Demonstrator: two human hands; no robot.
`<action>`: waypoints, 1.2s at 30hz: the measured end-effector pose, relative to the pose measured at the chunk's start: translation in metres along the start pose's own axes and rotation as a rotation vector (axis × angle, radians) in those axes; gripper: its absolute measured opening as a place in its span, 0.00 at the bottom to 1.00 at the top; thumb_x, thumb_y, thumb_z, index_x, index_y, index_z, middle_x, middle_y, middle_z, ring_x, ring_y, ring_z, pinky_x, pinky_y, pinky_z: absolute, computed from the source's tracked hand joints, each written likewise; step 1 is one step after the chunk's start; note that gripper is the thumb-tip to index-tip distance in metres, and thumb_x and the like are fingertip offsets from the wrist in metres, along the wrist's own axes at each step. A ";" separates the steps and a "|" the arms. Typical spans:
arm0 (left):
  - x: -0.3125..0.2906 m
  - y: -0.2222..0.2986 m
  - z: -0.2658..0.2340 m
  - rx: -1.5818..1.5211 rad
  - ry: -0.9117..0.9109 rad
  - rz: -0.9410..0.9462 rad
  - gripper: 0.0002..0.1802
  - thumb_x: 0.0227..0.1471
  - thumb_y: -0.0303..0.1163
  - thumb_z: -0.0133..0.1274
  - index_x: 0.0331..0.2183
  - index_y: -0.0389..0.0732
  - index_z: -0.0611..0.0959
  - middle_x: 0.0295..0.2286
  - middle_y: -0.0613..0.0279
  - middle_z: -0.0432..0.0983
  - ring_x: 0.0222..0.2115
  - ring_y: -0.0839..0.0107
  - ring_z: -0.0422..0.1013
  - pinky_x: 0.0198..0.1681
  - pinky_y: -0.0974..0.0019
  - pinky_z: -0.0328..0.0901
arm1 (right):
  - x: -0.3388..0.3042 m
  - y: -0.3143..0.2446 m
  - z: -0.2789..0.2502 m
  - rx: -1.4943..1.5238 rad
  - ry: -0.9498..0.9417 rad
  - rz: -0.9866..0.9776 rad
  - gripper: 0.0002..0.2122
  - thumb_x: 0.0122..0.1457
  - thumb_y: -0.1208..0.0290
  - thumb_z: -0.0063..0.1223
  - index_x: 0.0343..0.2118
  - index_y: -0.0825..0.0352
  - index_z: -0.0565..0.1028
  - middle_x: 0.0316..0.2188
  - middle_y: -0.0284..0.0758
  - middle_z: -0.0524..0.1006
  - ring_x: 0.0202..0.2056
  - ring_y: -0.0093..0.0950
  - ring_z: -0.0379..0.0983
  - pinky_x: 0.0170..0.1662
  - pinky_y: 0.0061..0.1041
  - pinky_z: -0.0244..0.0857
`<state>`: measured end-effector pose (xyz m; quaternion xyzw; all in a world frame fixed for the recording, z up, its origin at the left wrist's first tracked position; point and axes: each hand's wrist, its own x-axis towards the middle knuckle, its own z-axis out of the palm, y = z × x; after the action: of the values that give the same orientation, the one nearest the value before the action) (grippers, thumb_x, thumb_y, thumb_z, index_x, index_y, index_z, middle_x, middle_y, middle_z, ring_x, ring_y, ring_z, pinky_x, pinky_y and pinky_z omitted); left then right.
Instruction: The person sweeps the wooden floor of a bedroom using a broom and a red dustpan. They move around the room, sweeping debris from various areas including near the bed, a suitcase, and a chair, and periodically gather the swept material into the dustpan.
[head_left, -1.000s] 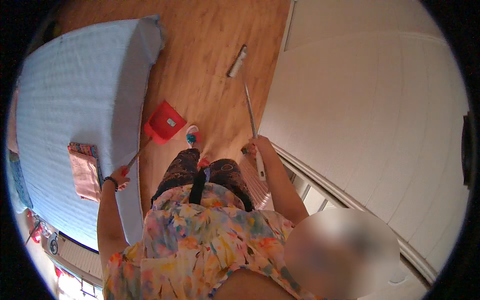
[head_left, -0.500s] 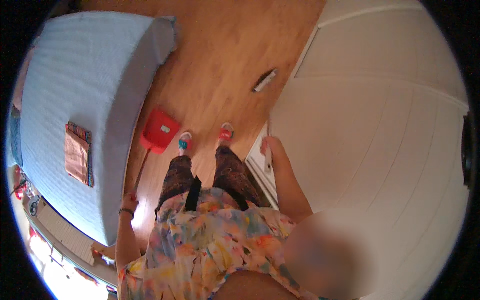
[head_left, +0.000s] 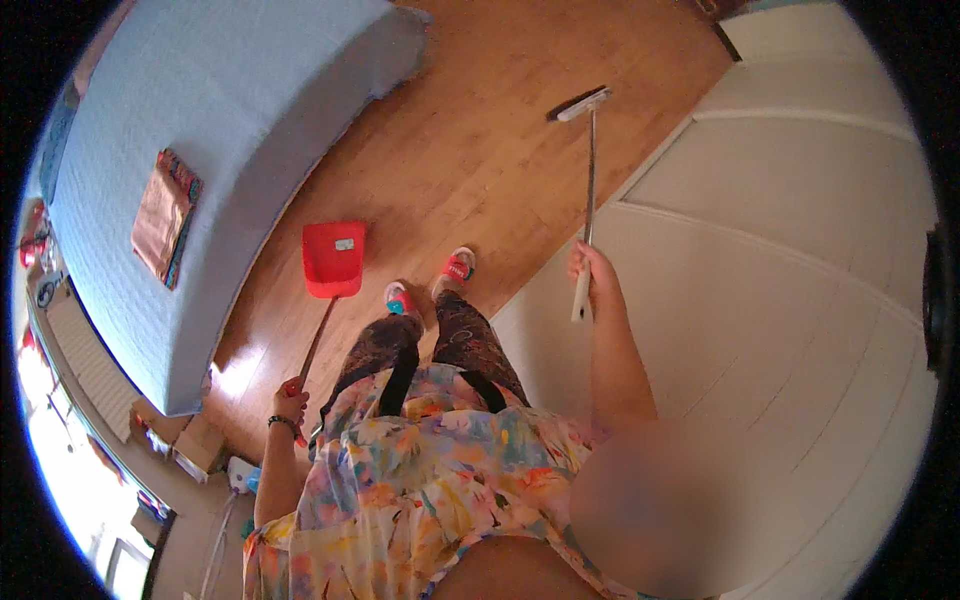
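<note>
My right hand [head_left: 592, 268] is wrapped round the pale grip of a broom [head_left: 591, 170]. Its thin metal shaft runs away from me to a white head [head_left: 584, 105] with dark bristles on the wooden floor. At my left side, my left hand [head_left: 290, 402] is closed on the handle of a long-handled dustpan. The red pan [head_left: 334, 260] is ahead of my feet on the left, with a small pale label on it. I cannot make out any sweepings in the pan.
A bed [head_left: 240, 110] with a light blue cover fills the left, with folded cloths [head_left: 165, 218] on it. White panelling [head_left: 760, 270] rises on the right. Cardboard boxes [head_left: 198, 445] stand by the window at lower left. Wooden flooring [head_left: 470, 130] stretches ahead.
My view has turned, so the bed and panelling sit differently. The broom has swung farther out to the right, its shaft now plainly visible. The dustpan has turned more upright in view.
</note>
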<state>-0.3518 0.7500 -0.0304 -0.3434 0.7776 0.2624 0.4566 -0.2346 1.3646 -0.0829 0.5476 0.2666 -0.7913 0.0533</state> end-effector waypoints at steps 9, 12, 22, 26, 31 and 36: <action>0.044 -0.102 0.009 -0.352 -0.086 0.016 0.19 0.38 0.24 0.51 0.38 0.45 0.74 0.14 0.68 0.66 0.08 0.77 0.59 0.09 0.72 0.54 | -0.019 0.079 -0.072 -1.632 0.581 -0.753 0.15 0.52 0.69 0.41 0.43 0.66 0.66 0.19 0.44 0.71 0.23 0.37 0.69 0.27 0.34 0.63; 0.042 -0.142 0.013 -0.350 -0.054 -0.007 0.18 0.37 0.24 0.52 0.37 0.44 0.75 0.14 0.68 0.67 0.09 0.76 0.59 0.10 0.72 0.55 | -0.055 0.095 0.010 -1.883 0.353 -0.533 0.15 0.52 0.68 0.39 0.43 0.63 0.67 0.21 0.45 0.71 0.26 0.41 0.70 0.29 0.37 0.63; 0.035 -0.202 0.016 -0.487 0.050 -0.020 0.14 0.36 0.24 0.51 0.32 0.44 0.76 0.13 0.67 0.66 0.10 0.77 0.60 0.11 0.73 0.54 | 0.068 0.262 0.316 -2.171 -0.491 -0.903 0.08 0.48 0.72 0.40 0.29 0.66 0.71 0.24 0.42 0.74 0.29 0.37 0.71 0.30 0.34 0.65; 0.011 -0.183 0.013 -0.686 0.084 -0.212 0.14 0.37 0.23 0.49 0.31 0.47 0.76 0.14 0.67 0.65 0.10 0.78 0.59 0.09 0.75 0.52 | 0.130 0.222 0.318 -1.968 -0.200 -0.548 0.11 0.49 0.70 0.38 0.26 0.70 0.74 0.26 0.47 0.73 0.30 0.40 0.71 0.33 0.36 0.64; -0.002 -0.186 0.033 -0.764 0.112 -0.319 0.15 0.37 0.22 0.49 0.31 0.48 0.76 0.12 0.69 0.64 0.09 0.79 0.57 0.08 0.76 0.51 | 0.146 0.045 0.185 -1.992 0.117 -0.556 0.13 0.50 0.64 0.40 0.36 0.60 0.72 0.33 0.43 0.72 0.37 0.40 0.68 0.38 0.35 0.61; 0.012 -0.161 0.034 -0.737 0.108 -0.252 0.14 0.36 0.24 0.52 0.31 0.48 0.76 0.12 0.69 0.62 0.08 0.79 0.57 0.08 0.75 0.51 | 0.134 -0.086 0.092 -2.216 0.527 -0.621 0.13 0.51 0.65 0.38 0.32 0.67 0.73 0.28 0.46 0.73 0.34 0.42 0.70 0.35 0.37 0.64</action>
<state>-0.2130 0.6700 -0.0711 -0.5905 0.6058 0.4476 0.2898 -0.3968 1.4219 -0.1476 0.2605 0.9326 0.0303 0.2480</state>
